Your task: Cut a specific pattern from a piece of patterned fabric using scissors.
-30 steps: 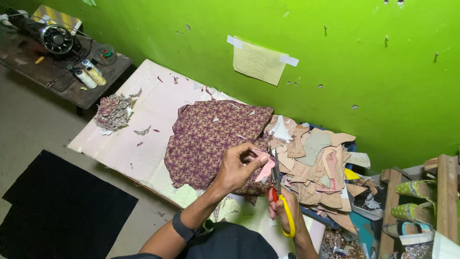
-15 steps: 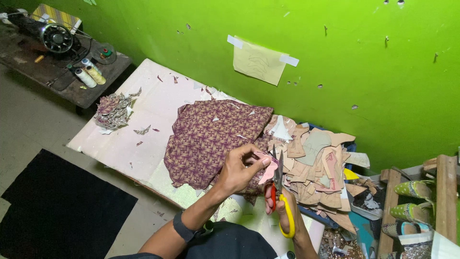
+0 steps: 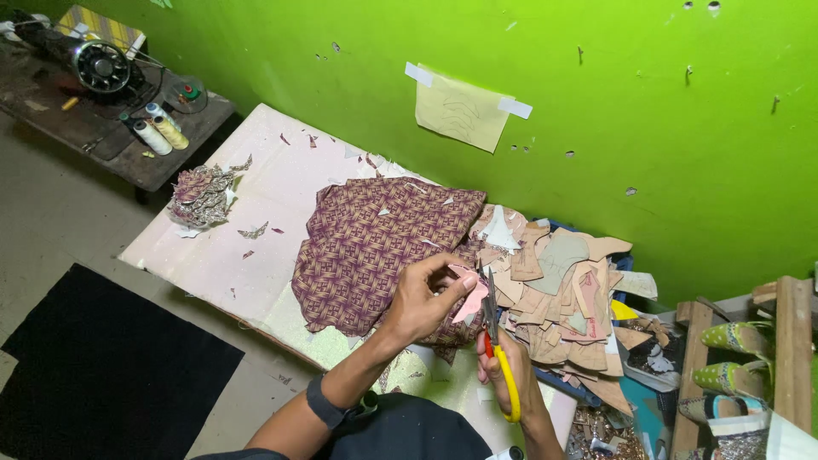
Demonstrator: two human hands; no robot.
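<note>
My left hand (image 3: 422, 298) pinches a small pink cut-out piece (image 3: 469, 300) in front of me. My right hand (image 3: 503, 375) grips yellow-handled scissors (image 3: 496, 351), whose blades point up against the edge of the pink piece. Both hands hover above a low pale board (image 3: 256, 221). Under them lies a maroon patterned cloth (image 3: 375, 243), and to its right a heap of tan cardboard pattern shapes (image 3: 558, 290).
A pile of fabric scraps (image 3: 200, 196) sits at the board's left. A dark low table (image 3: 94, 119) with a sewing machine (image 3: 98, 64) and thread spools (image 3: 158, 132) stands far left. A black mat (image 3: 94, 366) lies on the floor; embroidered shoes on wooden lasts (image 3: 733, 358) are at right. A paper template (image 3: 460, 111) is taped to the green wall.
The hands have stayed in place, with the scissors working slightly along the pink piece. The view has shifted a little.
</note>
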